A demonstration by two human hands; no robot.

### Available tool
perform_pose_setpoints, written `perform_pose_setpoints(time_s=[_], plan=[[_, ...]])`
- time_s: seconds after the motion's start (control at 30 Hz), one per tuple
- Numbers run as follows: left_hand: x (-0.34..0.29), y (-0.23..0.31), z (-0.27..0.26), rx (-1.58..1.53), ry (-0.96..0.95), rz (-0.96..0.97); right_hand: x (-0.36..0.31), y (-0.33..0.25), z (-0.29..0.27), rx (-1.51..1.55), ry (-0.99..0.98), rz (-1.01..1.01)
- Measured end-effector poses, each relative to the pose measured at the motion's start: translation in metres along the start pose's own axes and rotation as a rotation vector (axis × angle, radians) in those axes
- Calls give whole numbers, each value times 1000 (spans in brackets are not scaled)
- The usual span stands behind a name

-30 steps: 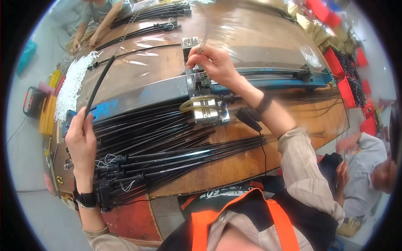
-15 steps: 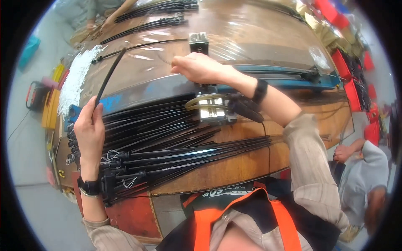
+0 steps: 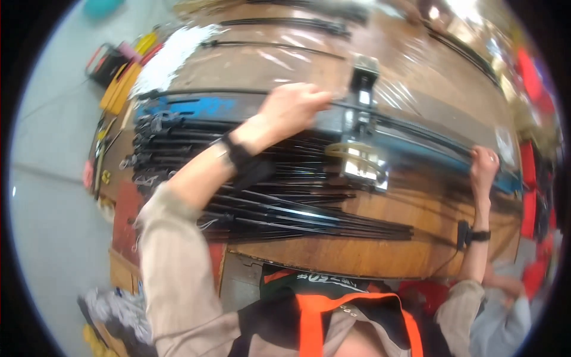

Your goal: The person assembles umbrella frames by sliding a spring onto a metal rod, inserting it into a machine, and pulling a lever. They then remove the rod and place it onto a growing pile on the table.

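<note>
My left hand (image 3: 294, 108) is closed around a long thin black rod (image 3: 208, 91) in front of a metal clamp-like fixture (image 3: 364, 89). The rod stretches left past the hand, above a blue-marked board. My right hand (image 3: 485, 168) is closed at the right end of a blue rail (image 3: 410, 144), beside dark rods (image 3: 425, 132) lying along it. Blur hides what its fingers hold. Below my left hand lies a large bundle of black rods (image 3: 285, 160) with dark fittings at their left ends. A yellowish looped tube (image 3: 351, 149) sits on the fixture's near side.
A pile of white strips (image 3: 175, 62) lies at the table's far left. More black rods (image 3: 279, 22) rest farther back. Red bins (image 3: 529, 172) stand at the right edge, and a yellow box (image 3: 119, 89) is at the left. Another person's arm (image 3: 505, 285) shows at lower right.
My left hand has moved right, from an upright rod to the fixture, and the rod now lies flat. My right hand has moved from near the fixture to the rail's right end. The view has shifted.
</note>
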State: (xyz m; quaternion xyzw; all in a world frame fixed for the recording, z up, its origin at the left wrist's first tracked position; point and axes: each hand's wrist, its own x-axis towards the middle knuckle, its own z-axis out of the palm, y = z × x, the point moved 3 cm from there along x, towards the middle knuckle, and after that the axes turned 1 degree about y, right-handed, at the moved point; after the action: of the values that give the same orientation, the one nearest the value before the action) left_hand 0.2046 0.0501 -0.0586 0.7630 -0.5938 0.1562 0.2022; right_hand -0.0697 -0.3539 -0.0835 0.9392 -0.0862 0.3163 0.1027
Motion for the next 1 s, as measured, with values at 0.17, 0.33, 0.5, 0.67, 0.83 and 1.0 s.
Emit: perform_pose_setpoints(time_s=[0.17, 0.33, 0.5, 0.67, 0.83, 1.0], plan=[[2, -8, 30, -4, 8, -71, -11, 3, 18, 62, 67, 69], [5, -12, 33, -81, -28, -172, -16, 12, 29, 91, 99, 100], [0, -7, 33, -117, 127, -172, -18, 13, 34, 93, 66, 135], [2, -3, 30, -134, 175, -139, -22, 6, 20, 67, 46, 123], [9, -8, 41, -26, 18, -145, 0, -98, -7, 60, 113, -58], [16, -3, 38, 58, -61, -247, -23, -141, -14, 258, 11, -25]])
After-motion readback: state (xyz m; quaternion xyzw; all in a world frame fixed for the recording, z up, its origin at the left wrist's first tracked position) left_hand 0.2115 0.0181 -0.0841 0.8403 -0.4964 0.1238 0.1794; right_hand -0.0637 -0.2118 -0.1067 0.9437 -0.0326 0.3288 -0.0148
